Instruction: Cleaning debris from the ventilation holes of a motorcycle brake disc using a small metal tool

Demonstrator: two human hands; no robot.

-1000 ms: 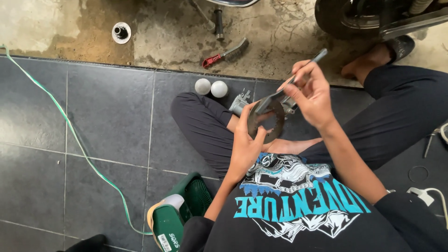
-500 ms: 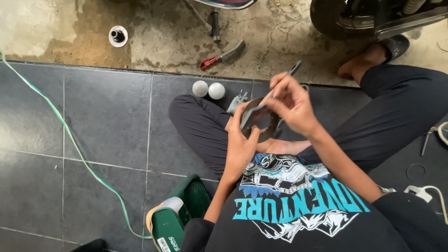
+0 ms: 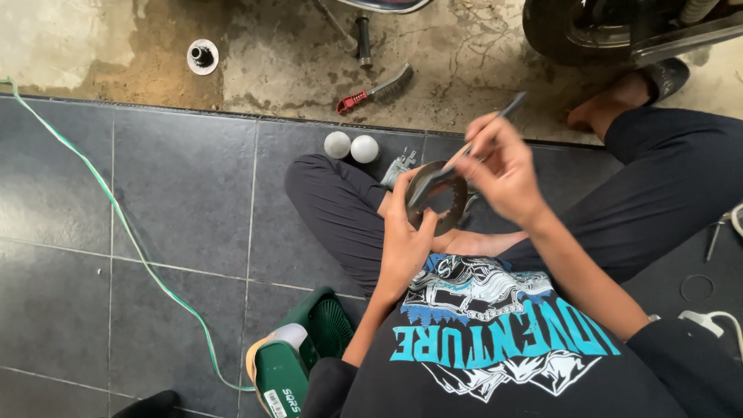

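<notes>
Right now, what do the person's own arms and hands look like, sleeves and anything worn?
Both hands, the left hand and the right hand, are bare: no gloves, and no rings or watch that I can make out. Forearms are uncovered. A black short-sleeved T-shirt with a turquoise and white print covers the shoulders.

Open tiles: left of bent knee (image 3: pixel 333 201), crossed only by green hose (image 3: pixel 131 232).
Ahead: two white balls (image 3: pixel 350 146), wire brush (image 3: pixel 375 89).
Near left elbow: green canister (image 3: pixel 290 364).
</notes>
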